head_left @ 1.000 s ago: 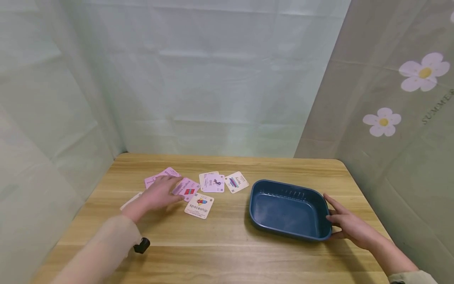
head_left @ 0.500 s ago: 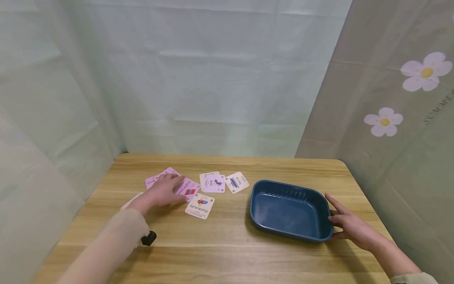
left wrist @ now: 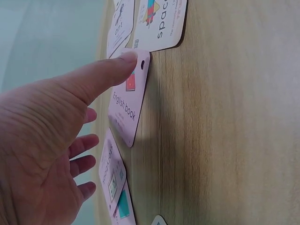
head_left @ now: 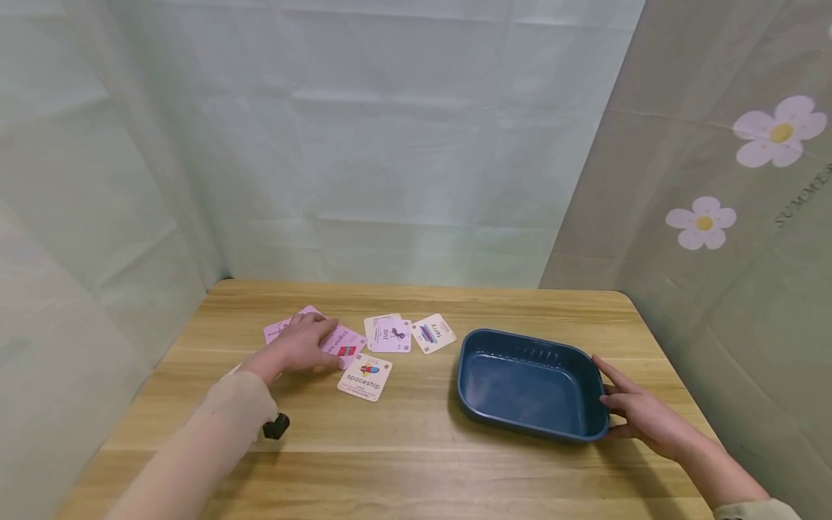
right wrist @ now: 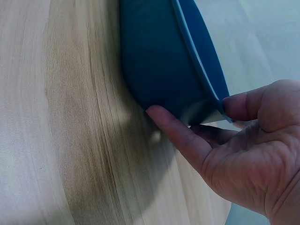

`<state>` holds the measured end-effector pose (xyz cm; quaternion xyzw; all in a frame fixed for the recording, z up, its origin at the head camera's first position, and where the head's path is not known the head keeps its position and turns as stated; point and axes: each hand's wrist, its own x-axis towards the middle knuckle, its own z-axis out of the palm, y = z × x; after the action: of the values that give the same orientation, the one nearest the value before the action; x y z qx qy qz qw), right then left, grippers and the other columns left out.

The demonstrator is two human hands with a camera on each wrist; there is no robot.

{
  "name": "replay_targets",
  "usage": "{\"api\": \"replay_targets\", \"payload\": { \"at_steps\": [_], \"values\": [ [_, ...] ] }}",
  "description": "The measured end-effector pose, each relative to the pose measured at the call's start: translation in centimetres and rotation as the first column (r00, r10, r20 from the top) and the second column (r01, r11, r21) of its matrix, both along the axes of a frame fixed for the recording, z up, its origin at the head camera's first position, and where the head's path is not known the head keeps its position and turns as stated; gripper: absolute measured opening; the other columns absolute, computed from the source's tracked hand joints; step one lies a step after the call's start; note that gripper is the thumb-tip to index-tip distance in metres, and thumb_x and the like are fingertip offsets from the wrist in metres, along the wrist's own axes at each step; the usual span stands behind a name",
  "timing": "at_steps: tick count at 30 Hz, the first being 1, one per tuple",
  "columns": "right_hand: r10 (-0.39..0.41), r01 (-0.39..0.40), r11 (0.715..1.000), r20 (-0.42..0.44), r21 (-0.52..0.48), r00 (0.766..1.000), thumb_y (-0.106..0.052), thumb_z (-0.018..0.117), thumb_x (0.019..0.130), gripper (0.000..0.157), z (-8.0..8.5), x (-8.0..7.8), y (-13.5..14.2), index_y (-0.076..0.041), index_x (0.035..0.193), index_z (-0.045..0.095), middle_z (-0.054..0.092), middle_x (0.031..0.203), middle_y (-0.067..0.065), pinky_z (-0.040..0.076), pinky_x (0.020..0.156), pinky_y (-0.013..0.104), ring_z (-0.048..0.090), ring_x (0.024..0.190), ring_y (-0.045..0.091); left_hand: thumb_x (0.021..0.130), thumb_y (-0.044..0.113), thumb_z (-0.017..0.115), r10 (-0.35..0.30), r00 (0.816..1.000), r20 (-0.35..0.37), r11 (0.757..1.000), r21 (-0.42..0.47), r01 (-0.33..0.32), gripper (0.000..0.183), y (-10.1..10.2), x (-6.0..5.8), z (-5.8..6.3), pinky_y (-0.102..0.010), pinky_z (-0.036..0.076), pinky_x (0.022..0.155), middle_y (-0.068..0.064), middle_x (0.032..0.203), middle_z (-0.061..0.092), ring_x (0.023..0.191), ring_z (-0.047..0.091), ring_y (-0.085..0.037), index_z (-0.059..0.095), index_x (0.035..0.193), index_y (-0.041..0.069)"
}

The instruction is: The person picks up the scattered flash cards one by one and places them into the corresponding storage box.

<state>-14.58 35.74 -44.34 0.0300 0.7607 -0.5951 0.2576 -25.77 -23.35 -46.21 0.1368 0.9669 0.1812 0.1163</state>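
My left hand [head_left: 297, 348] is over a purple "English book" card [head_left: 351, 341] on the table. The thumb [left wrist: 105, 74] touches a corner of this card, while the other fingers hang loosely bent beside it. Just right of it lies a white "spaceship" card [head_left: 365, 377]. Purple cards [left wrist: 112, 176] lie under and beyond the left hand, partly hidden. At the right, my right hand [head_left: 653, 419] holds the end of a blue plastic tray [head_left: 520, 397], one fingertip at the rim and another finger low against the outer wall [right wrist: 154, 56]. No cards are in the tray.
A purple "ant" card [head_left: 393, 336] overlaps a white card behind it, and a white "ferry" card [head_left: 434, 334] lies to their right. The wooden table [head_left: 403, 477] ends at a pale curtain [head_left: 403, 180] behind. A flowered curtain [head_left: 747, 303] hangs at the right.
My left forearm has shifted slightly right and forward, and the hand has settled lower over the "English book" card. My right hand and the tray have stayed in place.
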Motion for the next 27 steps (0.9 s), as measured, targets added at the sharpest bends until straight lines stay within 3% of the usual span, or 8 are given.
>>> {"api": "replay_targets", "payload": {
  "at_steps": [9,27],
  "values": [
    [0.014,-0.014,1.000,-0.003,0.005,1.000,-0.006,0.035,0.109,0.072,-0.12,0.01,0.16,-0.020,0.164,-0.008,-0.014,0.159,0.042,0.055,0.088,0.057,0.008,0.145,0.061,0.081,0.050,0.083,-0.022,1.000,-0.012,0.999,-0.023,0.022,0.097,-0.01,-0.16,-0.17,-0.067,0.024,0.113,-0.027,0.153,0.038,0.140,0.030,-0.050,0.042,0.155,0.003],
    [-0.008,0.008,1.000,-0.003,0.007,1.000,-0.006,0.035,0.109,0.071,-0.08,0.05,-0.03,-0.020,0.165,-0.006,-0.013,0.159,0.042,0.055,0.088,0.057,0.010,0.144,0.061,0.080,0.056,0.082,-0.008,1.000,-0.025,0.999,-0.046,0.007,0.101,0.25,-0.39,-0.71,-0.066,0.023,0.114,-0.027,0.153,0.038,0.139,0.031,-0.050,0.041,0.155,0.002]
  ]
}}
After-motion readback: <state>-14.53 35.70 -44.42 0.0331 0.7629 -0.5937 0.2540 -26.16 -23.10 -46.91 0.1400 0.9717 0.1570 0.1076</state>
